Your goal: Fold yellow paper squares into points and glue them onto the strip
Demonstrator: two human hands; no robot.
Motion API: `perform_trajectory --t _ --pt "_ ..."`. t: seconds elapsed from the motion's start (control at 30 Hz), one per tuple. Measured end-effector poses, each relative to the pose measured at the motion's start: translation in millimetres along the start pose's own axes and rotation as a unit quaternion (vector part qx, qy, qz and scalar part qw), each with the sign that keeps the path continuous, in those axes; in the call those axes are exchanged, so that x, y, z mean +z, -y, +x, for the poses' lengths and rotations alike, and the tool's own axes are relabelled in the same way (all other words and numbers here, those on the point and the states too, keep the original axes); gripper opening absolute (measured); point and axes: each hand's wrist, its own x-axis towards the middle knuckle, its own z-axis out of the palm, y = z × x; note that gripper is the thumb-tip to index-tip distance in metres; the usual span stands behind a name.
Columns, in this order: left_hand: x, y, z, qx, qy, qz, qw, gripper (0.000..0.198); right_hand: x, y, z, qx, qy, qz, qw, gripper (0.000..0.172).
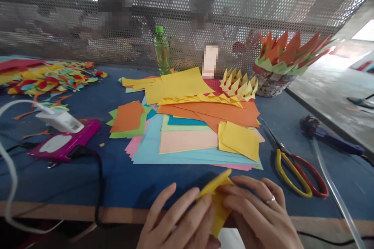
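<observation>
Both hands meet at the table's front edge around a folded piece of yellow paper [220, 202]. My left hand [181, 218] grips its left side, while my right hand [260, 210], with a ring on one finger, pinches the right side. The paper is bent, with a raised fold pointing up; its lower part hangs below the fingers. Just beyond lies a small stack of yellow paper pieces [241, 142]. Behind that stack, a row of folded yellow points [201, 100] rests on orange sheets [233, 113]. A spiky pale-yellow paper ring [239, 85] stands farther back.
Scissors [295, 171] lie at right beside a glue gun [333, 136] and its clear glue stick. Light-blue sheets [152, 151] cover the middle. A purple power strip [66, 142] with cables sits left. A green bottle [161, 50] and a paper-topped basket [274, 79] stand behind.
</observation>
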Motion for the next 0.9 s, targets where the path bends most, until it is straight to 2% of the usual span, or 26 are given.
perform_trajectory --t 0.1,0.3,0.43,0.63,0.77,0.9 --pt "3.9 5.7 -3.7 -0.04 0.024 -0.012 0.999 0.03 -1.5 -2.1 -2.2 0.007 0.01 -0.013 1.0 0.017" --pt "3.9 4.8 -6.8 -0.065 0.029 -0.033 0.997 0.023 -2.6 5.3 2.7 -0.011 0.005 -0.015 1.0 0.019" --pt "2.4 3.2 -8.8 -0.063 0.02 -0.029 0.997 0.023 1.8 13.1 5.0 0.029 -0.003 0.028 0.999 0.001" --pt "-1.7 0.9 -11.1 -0.115 0.0 -0.04 0.993 0.017 0.7 9.1 6.0 0.01 0.022 0.064 0.998 0.018" --pt "-1.9 0.7 -12.2 -0.118 -0.004 -0.039 0.992 0.017 0.3 10.6 7.9 0.036 0.021 0.088 0.995 0.014" --pt "-1.8 2.2 -9.7 -0.112 -0.004 -0.038 0.993 0.016 4.5 16.4 9.2 0.085 0.019 0.065 0.994 0.012"
